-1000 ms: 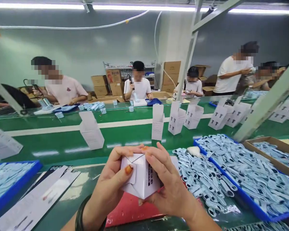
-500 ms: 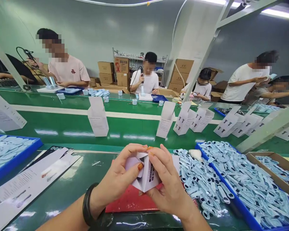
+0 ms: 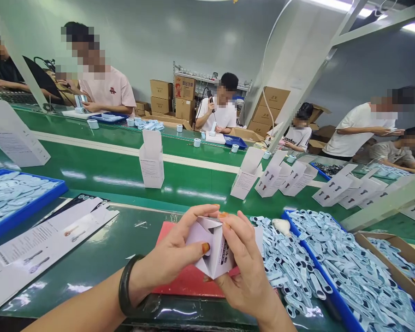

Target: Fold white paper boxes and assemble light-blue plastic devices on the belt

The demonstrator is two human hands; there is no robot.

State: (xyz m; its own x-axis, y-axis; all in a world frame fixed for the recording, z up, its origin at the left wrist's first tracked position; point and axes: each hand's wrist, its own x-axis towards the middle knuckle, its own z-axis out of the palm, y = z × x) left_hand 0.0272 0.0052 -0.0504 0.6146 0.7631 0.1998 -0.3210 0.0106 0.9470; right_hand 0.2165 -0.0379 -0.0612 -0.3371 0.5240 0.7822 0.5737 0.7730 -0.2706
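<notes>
- Green table (image 3: 100,258) runs in front of you, with a green conveyor belt (image 3: 100,170) beyond it and other people seated or standing along its far side.
- Your left hand (image 3: 174,256) is curled around the left side of a small white box (image 3: 214,251), thumb pressed on a flap and fingers over the top edge.
- Your right hand (image 3: 247,272) wraps the box from the right and below, index fingertip on the top near the left fingers.
- Both hands are closed on the box; it sits tilted, held just above a red mat (image 3: 190,281) on the table.
- A dark bangle (image 3: 124,290) sits on your left wrist.
- Flat printed cartons (image 3: 44,251) lie to your left, beside a blue tray (image 3: 31,210) of pale blue parts.
- More pale blue parts (image 3: 287,263) are heaped loose just right of your hands, and another blue tray (image 3: 332,295) full of them lies further right, next to a cardboard box (image 3: 394,244).
- Open white boxes (image 3: 152,159) stand upright on the belt, several grouped at the right.
</notes>
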